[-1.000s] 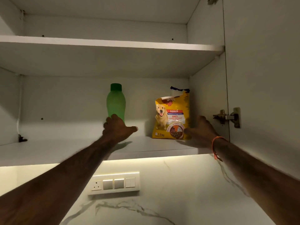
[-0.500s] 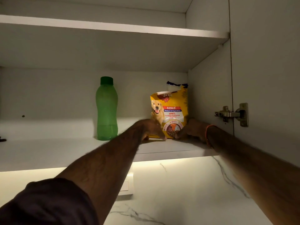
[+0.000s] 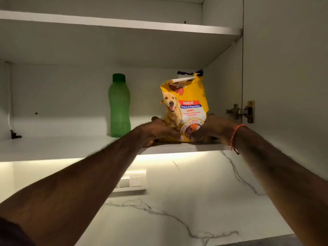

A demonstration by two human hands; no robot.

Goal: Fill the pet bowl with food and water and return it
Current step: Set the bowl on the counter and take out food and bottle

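A yellow dog food bag (image 3: 188,103) with a dog picture stands upright on the lower cupboard shelf (image 3: 53,148), near the right wall. Its top is torn open and folded. My left hand (image 3: 156,130) grips the bag's bottom left corner, and my right hand (image 3: 211,128), with an orange thread at the wrist, grips its bottom right corner. A green water bottle (image 3: 119,107) with a green cap stands upright to the left of the bag, apart from both hands. No pet bowl is in view.
The upper shelf (image 3: 124,23) hangs above the bag. An open cupboard door (image 3: 287,86) with a metal hinge (image 3: 243,111) is at the right. Below the lit shelf edge are a marble backsplash and a white switch plate (image 3: 132,181).
My left hand left the green bottle and went right to the bag. Both hands have closed in on the bag's bottom corners. The camera has come closer.
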